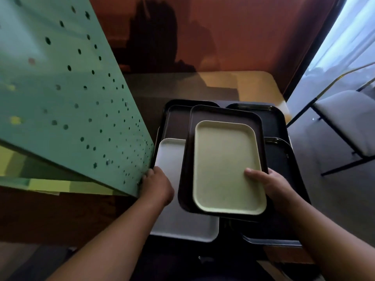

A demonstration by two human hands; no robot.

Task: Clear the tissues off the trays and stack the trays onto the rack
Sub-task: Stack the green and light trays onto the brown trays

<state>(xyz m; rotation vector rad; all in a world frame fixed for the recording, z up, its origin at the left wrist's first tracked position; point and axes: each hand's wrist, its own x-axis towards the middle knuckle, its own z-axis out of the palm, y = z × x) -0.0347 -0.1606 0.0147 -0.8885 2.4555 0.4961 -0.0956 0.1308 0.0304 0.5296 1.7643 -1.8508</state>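
Reddish-brown wall behind, pale daylight through a window on the right, a chair [349,126] beside it, and a green pegboard panel [67,94] slanting in from the left over a dim counter [261,86]. Crowded with trays below: a cream tray [227,165] nested inside a dark brown tray [223,116], the pair lifted and tilted a little above a loose pile, with a white tray [172,159] to the left and black trays [274,118] behind and to the right. No tissues visible on any tray, so clearing looks done here and stacking is likely the step in hand. Right hand [272,185] grasping the right edge of the nested pair, thumb pressed on the cream tray's inner face, fingers hidden underneath. Left hand [158,183] down at the left, by the lower corner of the pegboard and over the white tray; fingers curled, but whether clamped on the white tray's edge or merely resting there cannot be told. Long axis of the cream and brown pair running away from the body, short near edge toward the chest, far end swung slightly to the left. No rack clearly identifiable. Next move probably calls for a second grip on the left edge to level the pair, then squaring it with the pile or carrying it over, keeping the cream tray from sliding out of the brown one.
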